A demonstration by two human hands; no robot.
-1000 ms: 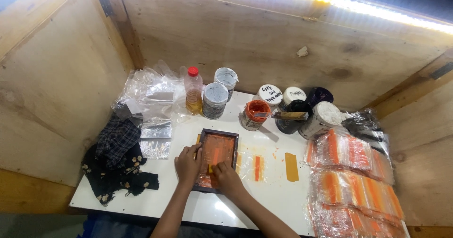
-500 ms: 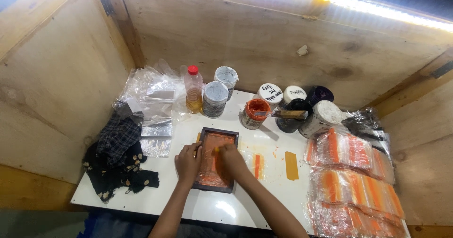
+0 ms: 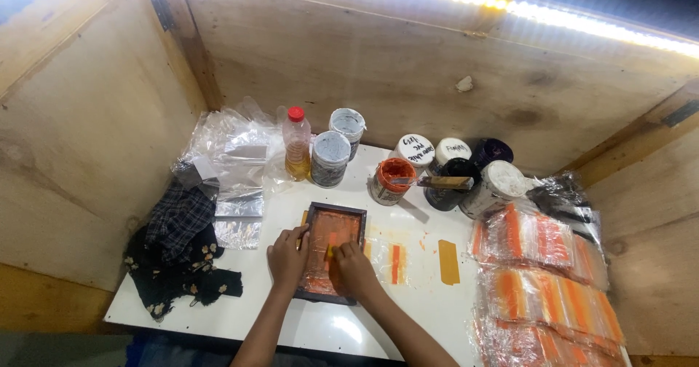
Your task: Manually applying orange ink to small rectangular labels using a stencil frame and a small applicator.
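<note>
White table [image 3: 320,327] bore a dark-framed printing screen [image 3: 331,259], paint tins [image 3: 331,158], an oil bottle [image 3: 296,143], dark cloth [image 3: 178,250], and stacked orange-striped plastic bags [image 3: 546,279].

The dark-framed screen [image 3: 329,250] was smeared orange, the open tin [image 3: 391,180] held orange paint, the bottle [image 3: 296,143] had a red cap over yellow liquid, the clear packets [image 3: 542,279] bore orange stripes, and the dark cloth [image 3: 178,247] showed checks and pale flowers.
</note>
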